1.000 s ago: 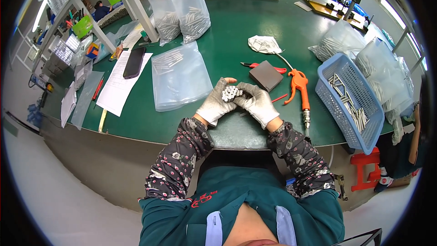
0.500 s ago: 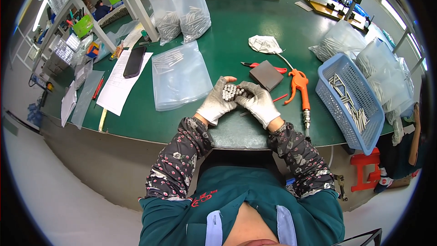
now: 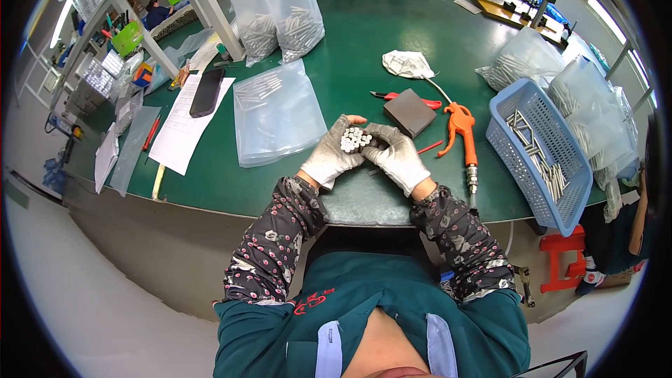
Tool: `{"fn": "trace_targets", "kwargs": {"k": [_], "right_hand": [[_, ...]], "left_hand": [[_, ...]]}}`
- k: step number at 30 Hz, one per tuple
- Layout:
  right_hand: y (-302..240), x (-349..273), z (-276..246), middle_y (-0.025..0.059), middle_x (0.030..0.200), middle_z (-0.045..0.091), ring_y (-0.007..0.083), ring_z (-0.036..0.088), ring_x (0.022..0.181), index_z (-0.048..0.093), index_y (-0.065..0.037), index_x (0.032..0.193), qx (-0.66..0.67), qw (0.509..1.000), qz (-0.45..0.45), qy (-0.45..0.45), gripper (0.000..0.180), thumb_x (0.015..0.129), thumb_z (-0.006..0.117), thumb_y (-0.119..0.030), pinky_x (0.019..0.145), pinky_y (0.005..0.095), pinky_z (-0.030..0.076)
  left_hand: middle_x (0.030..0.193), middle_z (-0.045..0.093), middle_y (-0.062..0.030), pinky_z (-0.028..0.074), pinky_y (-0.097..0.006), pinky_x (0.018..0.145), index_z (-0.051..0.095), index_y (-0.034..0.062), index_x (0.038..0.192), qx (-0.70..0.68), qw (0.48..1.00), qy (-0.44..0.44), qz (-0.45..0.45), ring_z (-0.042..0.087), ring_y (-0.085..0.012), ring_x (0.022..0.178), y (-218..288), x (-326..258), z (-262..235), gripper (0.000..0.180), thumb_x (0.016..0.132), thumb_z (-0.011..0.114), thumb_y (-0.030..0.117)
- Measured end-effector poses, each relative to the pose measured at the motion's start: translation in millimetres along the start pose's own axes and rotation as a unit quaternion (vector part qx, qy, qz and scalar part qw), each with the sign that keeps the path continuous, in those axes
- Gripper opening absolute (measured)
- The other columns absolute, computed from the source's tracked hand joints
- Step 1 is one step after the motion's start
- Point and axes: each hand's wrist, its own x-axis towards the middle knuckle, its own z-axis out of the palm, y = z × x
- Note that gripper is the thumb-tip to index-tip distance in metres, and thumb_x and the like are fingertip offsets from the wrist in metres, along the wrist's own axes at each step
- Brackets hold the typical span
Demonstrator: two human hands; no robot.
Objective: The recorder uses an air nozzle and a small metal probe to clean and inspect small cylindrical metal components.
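A bundle of metal pins (image 3: 355, 140) is gripped between my two gloved hands, its round ends facing up. My left hand (image 3: 332, 154) wraps the bundle from the left, with the bare thumb tip showing past the glove. From the right, my right hand (image 3: 397, 157) closes on the same bundle with bent fingers. Just beyond the right hand lies a dark grey block (image 3: 410, 113), resting by red-handled pliers (image 3: 392, 96). A red stick-like thing (image 3: 430, 148) lies beside the right hand. Left of the hands is a clear plastic bag (image 3: 276, 122) with several pins in it.
An orange air blow gun (image 3: 461, 129) lies to the right, before a blue basket (image 3: 537, 157) of loose pins. Filled bags (image 3: 299, 24) stand at the back left, more (image 3: 525, 63) at the right. A phone (image 3: 207, 92) rests on paper at the left. A white cloth (image 3: 407, 65) lies further back.
The bundle in my hands has tilted slightly, and its pin ends look brighter. Both hands keep nearly the same place and hold.
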Motion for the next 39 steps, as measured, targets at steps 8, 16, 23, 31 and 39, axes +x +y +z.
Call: {"fn": "trace_targets", "kwargs": {"k": [8, 16, 23, 31, 39], "right_hand": [[6, 0, 4, 0.0121, 0.100, 0.061, 0.0174, 0.060, 0.091, 0.058, 0.000, 0.111, 0.009, 1.000, -0.024, 0.013, 0.037, 0.076, 0.067, -0.009, 0.081, 0.0278, 0.048], [11, 5, 5, 0.0141, 0.097, 0.064, 0.0194, 0.063, 0.087, 0.059, 0.000, 0.109, 0.002, 0.999, -0.026, 0.043, 0.035, 0.077, 0.066, -0.011, 0.078, 0.0284, 0.049], [9, 5, 5, 0.0146, 0.097, 0.064, 0.0198, 0.063, 0.088, 0.058, 0.001, 0.109, -0.001, 0.999, -0.019, 0.035, 0.036, 0.077, 0.066, -0.012, 0.079, 0.0285, 0.049], [10, 6, 4, 0.0159, 0.098, 0.064, 0.0219, 0.063, 0.089, 0.059, 0.001, 0.109, 0.007, 0.999, -0.007, 0.039, 0.038, 0.075, 0.067, -0.016, 0.079, 0.0292, 0.049], [-15, 8, -6, 0.0149, 0.089, 0.065, 0.0264, 0.064, 0.084, 0.063, -0.001, 0.098, -0.120, 0.992, -0.029, 0.010, 0.029, 0.075, 0.064, -0.021, 0.075, 0.0325, 0.049]], "left_hand": [[0.101, 0.054, -0.0026, 0.045, -0.024, 0.084, 0.046, 0.0073, 0.116, -0.045, 0.999, -0.008, -0.013, 0.054, -0.0116, 0.093, 1, -1, -1, 0.060, 0.062, 0.070, -0.002], [0.102, 0.054, -0.0034, 0.045, -0.025, 0.085, 0.043, 0.0054, 0.119, 0.009, 0.999, 0.014, -0.030, 0.054, -0.0123, 0.094, 5, 2, 0, 0.064, 0.062, 0.071, -0.003], [0.102, 0.055, -0.0039, 0.045, -0.024, 0.085, 0.043, 0.0055, 0.119, -0.013, 0.999, 0.017, -0.026, 0.055, -0.0127, 0.094, -2, 3, -2, 0.064, 0.063, 0.071, -0.003], [0.100, 0.056, -0.0038, 0.046, -0.025, 0.084, 0.044, 0.0062, 0.118, 0.048, 0.998, 0.028, 0.002, 0.056, -0.0131, 0.091, 6, 2, 3, 0.063, 0.063, 0.072, -0.001], [0.098, 0.056, -0.0041, 0.047, -0.025, 0.080, 0.044, 0.0072, 0.117, 0.099, 0.993, 0.059, 0.032, 0.056, -0.0129, 0.087, 4, 1, 8, 0.062, 0.063, 0.074, 0.004]]}}
